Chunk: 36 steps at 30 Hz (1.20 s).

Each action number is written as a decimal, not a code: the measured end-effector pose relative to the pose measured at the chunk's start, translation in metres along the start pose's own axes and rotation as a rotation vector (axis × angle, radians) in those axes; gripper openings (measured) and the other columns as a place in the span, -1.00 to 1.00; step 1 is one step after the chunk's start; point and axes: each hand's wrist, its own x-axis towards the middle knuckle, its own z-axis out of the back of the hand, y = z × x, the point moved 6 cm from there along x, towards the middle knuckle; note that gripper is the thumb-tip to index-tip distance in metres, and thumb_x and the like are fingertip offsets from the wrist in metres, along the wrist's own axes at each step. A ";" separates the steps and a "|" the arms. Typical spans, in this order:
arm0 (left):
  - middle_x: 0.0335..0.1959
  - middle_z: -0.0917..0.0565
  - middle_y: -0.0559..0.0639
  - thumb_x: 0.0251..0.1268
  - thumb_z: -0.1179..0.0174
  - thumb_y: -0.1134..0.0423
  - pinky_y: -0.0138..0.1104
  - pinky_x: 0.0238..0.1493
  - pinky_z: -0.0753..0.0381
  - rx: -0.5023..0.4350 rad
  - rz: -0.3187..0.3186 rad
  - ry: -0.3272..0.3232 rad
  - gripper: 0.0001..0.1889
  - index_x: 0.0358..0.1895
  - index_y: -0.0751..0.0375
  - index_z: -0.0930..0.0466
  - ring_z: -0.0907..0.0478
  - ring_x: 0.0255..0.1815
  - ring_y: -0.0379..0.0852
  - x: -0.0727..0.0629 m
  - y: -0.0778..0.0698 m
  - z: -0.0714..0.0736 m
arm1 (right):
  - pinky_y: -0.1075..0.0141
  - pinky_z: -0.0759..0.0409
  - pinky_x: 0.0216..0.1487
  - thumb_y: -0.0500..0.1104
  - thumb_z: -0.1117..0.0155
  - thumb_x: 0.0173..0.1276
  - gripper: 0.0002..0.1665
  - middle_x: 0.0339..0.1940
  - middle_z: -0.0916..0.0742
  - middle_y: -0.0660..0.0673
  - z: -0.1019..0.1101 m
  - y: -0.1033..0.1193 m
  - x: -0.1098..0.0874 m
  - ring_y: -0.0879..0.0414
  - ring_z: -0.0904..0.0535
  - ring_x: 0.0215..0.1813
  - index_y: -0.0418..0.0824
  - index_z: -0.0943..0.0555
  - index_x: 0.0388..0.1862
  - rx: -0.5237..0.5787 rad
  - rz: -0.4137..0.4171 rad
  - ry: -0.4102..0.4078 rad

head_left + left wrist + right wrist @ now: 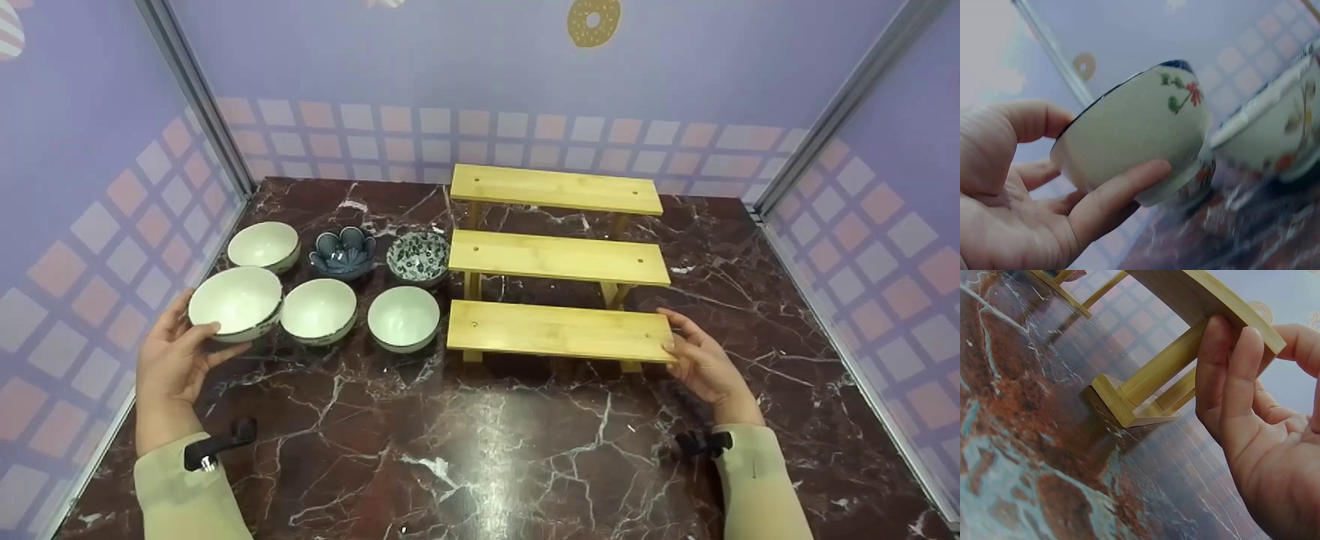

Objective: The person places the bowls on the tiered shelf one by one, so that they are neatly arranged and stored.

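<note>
My left hand (pixel 176 352) grips a white bowl (pixel 236 300) by its near left side, thumb at the rim and fingers beneath. In the left wrist view this bowl (pixel 1134 129) is tilted, with a dark rim and a red flower with green leaves outside. At the right end of the lowest step of a three-tier wooden stand (pixel 559 330), my right hand (pixel 705 367) pinches the board. The right wrist view shows the thumb above and fingers under the board (pixel 1224 298). Beside the held bowl stands another white bowl (pixel 319 311).
A pale green bowl (pixel 403 319) stands left of the stand. Behind are a white bowl (pixel 264 246), a blue petal-shaped bowl (pixel 343 255) and a dark floral-patterned bowl (pixel 418 259). Purple panels (pixel 525 75) enclose the dark marble tabletop (pixel 360 465) at the back and sides.
</note>
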 end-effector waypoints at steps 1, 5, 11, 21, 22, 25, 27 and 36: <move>0.75 0.28 -0.03 0.39 -0.03 0.68 -0.11 -0.29 -0.89 -0.005 0.000 0.010 -0.05 0.71 -0.05 0.15 -0.76 -0.14 -0.25 0.000 -0.002 -0.005 | 0.55 -0.73 -0.43 -0.54 0.17 0.53 -0.37 -0.05 -0.71 -0.06 0.000 0.000 0.000 0.21 -0.74 -0.31 -0.08 -0.34 0.44 0.004 -0.001 0.003; 0.66 -0.08 -0.01 0.37 -0.06 0.69 -0.06 -0.24 -0.89 -0.030 -0.015 0.058 -0.08 0.69 -0.02 0.02 -0.77 -0.10 -0.16 0.001 -0.012 -0.027 | 0.56 -0.72 -0.45 -0.53 0.16 0.53 -0.38 -0.06 -0.71 -0.05 0.001 0.000 0.000 0.22 -0.73 -0.32 -0.08 -0.34 0.44 0.000 -0.006 0.000; 0.72 0.07 0.04 0.36 -0.04 0.70 -0.04 -0.22 -0.88 -0.012 -0.012 0.121 -0.08 0.69 0.03 0.05 -0.75 -0.04 -0.14 0.007 -0.022 -0.066 | 0.56 -0.69 -0.48 -0.52 0.14 0.53 -0.36 -0.07 -0.71 -0.04 0.001 0.002 0.000 0.24 -0.71 -0.36 -0.13 -0.27 0.50 -0.021 -0.008 -0.024; 0.72 0.18 0.23 0.42 0.05 0.64 -0.16 -0.14 -0.88 0.194 0.051 0.178 -0.10 0.71 -0.06 0.14 0.03 0.68 0.35 0.030 -0.022 -0.145 | 0.54 -0.76 -0.40 -0.52 0.12 0.54 -0.34 -0.02 -0.72 -0.07 0.001 0.002 -0.002 0.20 -0.76 -0.30 -0.15 -0.23 0.54 -0.001 -0.017 -0.003; 0.72 0.18 0.22 0.42 0.07 0.64 -0.17 -0.14 -0.89 0.203 0.051 0.191 -0.10 0.71 -0.05 0.15 0.02 0.68 0.34 0.031 -0.021 -0.153 | 0.54 -0.76 -0.40 -0.52 0.12 0.54 -0.34 -0.03 -0.72 -0.07 0.001 0.001 -0.002 0.20 -0.75 -0.30 -0.17 -0.22 0.55 0.000 -0.018 -0.004; 0.73 0.14 0.17 0.42 0.10 0.63 -0.18 -0.16 -0.89 0.215 0.050 0.235 -0.12 0.71 -0.02 0.15 -0.03 0.68 0.32 0.036 -0.017 -0.178 | 0.54 -0.75 -0.41 -0.52 0.12 0.53 -0.34 -0.05 -0.71 -0.07 0.002 0.001 -0.001 0.20 -0.75 -0.32 -0.19 -0.20 0.55 -0.008 -0.018 -0.008; 0.73 0.09 0.13 0.41 0.11 0.64 -0.16 -0.17 -0.89 0.206 0.052 0.252 -0.13 0.71 0.00 0.12 -0.06 0.67 0.31 0.039 -0.013 -0.194 | 0.54 -0.74 -0.43 -0.52 0.12 0.52 -0.34 -0.05 -0.71 -0.07 0.002 0.001 -0.001 0.21 -0.74 -0.33 -0.17 -0.23 0.53 -0.015 -0.019 -0.015; 0.70 -0.05 0.10 0.35 0.00 0.63 0.07 0.06 -0.81 0.198 0.100 0.310 -0.16 0.66 -0.01 -0.10 -0.23 0.60 0.31 0.052 0.014 -0.267 | 0.56 -0.70 -0.48 -0.54 0.13 0.50 -0.35 -0.07 -0.70 -0.06 0.003 0.000 0.000 0.23 -0.71 -0.36 -0.15 -0.27 0.49 -0.030 -0.009 -0.031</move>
